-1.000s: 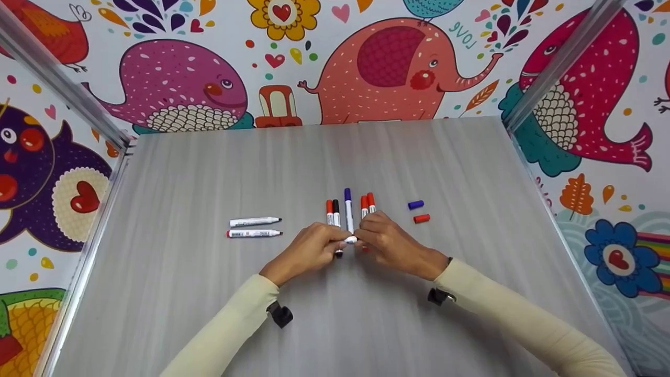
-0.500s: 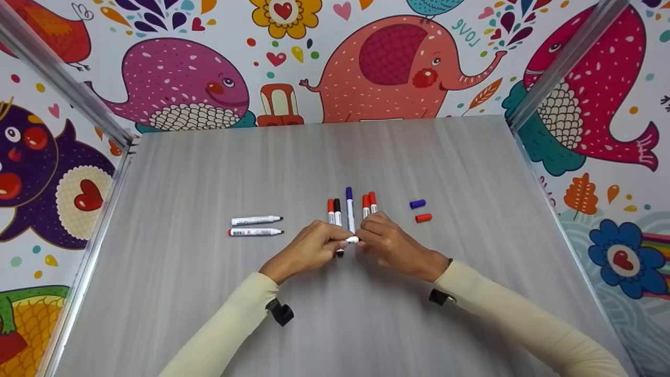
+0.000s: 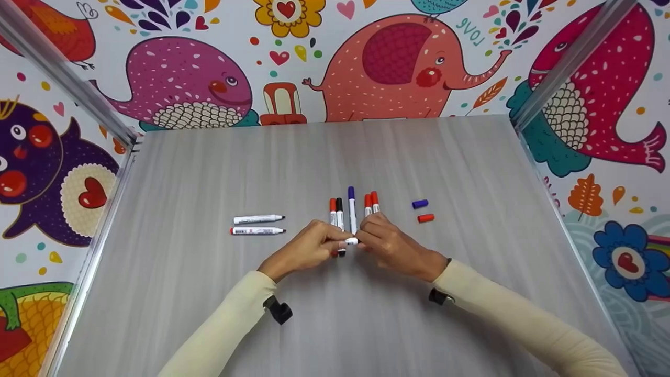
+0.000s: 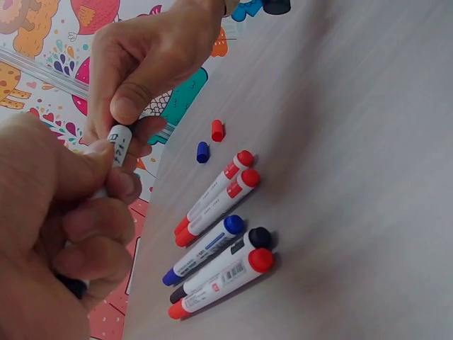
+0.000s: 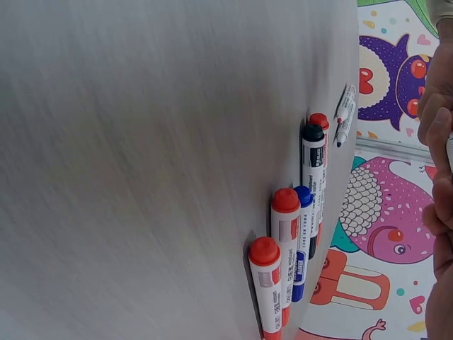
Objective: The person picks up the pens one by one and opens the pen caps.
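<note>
Both hands meet over the table around a white marker (image 3: 352,241). My left hand (image 3: 309,245) grips its barrel, with the thumb along the side; in the left wrist view a short lettered part of the marker (image 4: 119,144) shows beyond the thumb. My right hand (image 3: 390,242) pinches at the other end, its thumb and fingers hiding most of that end. A dark end (image 4: 73,285) shows under the left hand's curled fingers. Behind the hands lie capped markers: a blue marker (image 3: 352,209), a black marker (image 4: 219,268), and several red ones, including a red marker (image 4: 225,285).
To the left, two uncapped white markers (image 3: 258,219) with dark tips lie side by side. A loose blue cap (image 3: 420,203) and a red cap (image 3: 425,218) lie to the right. Patterned walls (image 3: 199,78) border the grey table (image 3: 293,162).
The head view has shifted slightly. Both hands stay together at the held marker, with hardly any movement; the markers and caps on the table lie as before.
</note>
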Motion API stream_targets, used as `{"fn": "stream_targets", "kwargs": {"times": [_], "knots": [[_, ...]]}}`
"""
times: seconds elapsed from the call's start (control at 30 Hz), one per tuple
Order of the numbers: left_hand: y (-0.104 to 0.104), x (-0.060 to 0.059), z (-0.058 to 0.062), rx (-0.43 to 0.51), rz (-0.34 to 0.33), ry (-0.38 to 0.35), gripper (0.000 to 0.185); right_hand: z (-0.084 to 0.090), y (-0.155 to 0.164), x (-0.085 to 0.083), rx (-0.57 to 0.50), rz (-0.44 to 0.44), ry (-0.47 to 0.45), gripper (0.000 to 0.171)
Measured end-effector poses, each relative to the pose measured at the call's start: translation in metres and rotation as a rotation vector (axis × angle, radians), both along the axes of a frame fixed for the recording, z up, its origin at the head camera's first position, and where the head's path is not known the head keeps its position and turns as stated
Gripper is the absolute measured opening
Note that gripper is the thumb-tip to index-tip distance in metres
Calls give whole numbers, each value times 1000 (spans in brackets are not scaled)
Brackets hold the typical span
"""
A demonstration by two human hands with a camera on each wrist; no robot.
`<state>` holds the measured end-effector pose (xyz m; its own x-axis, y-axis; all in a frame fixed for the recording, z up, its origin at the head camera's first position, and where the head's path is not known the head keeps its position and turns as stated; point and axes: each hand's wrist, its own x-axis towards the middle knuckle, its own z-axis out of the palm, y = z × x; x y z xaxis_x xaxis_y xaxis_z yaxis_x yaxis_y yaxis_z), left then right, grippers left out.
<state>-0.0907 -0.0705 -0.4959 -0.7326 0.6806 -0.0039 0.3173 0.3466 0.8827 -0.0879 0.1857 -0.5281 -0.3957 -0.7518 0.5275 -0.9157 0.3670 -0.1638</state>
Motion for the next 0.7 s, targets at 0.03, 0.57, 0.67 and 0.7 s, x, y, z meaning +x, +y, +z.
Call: {"fn": "stream_targets", "kwargs": {"times": [0.03, 0.57, 0.67, 0.7], "knots": [[0, 0, 0, 5, -1, -14, 30, 0, 1, 0, -2, 4, -1, 14], [7, 5, 5, -86, 26, 168, 23, 4, 8, -2, 91, -22, -72, 16], [12, 8, 7, -225, 28, 362, 17, 9, 7, 0, 145, -61, -284, 17], [13, 9, 7, -260, 28, 412, 15, 11, 7, 1, 162, -78, -359, 16]]}}
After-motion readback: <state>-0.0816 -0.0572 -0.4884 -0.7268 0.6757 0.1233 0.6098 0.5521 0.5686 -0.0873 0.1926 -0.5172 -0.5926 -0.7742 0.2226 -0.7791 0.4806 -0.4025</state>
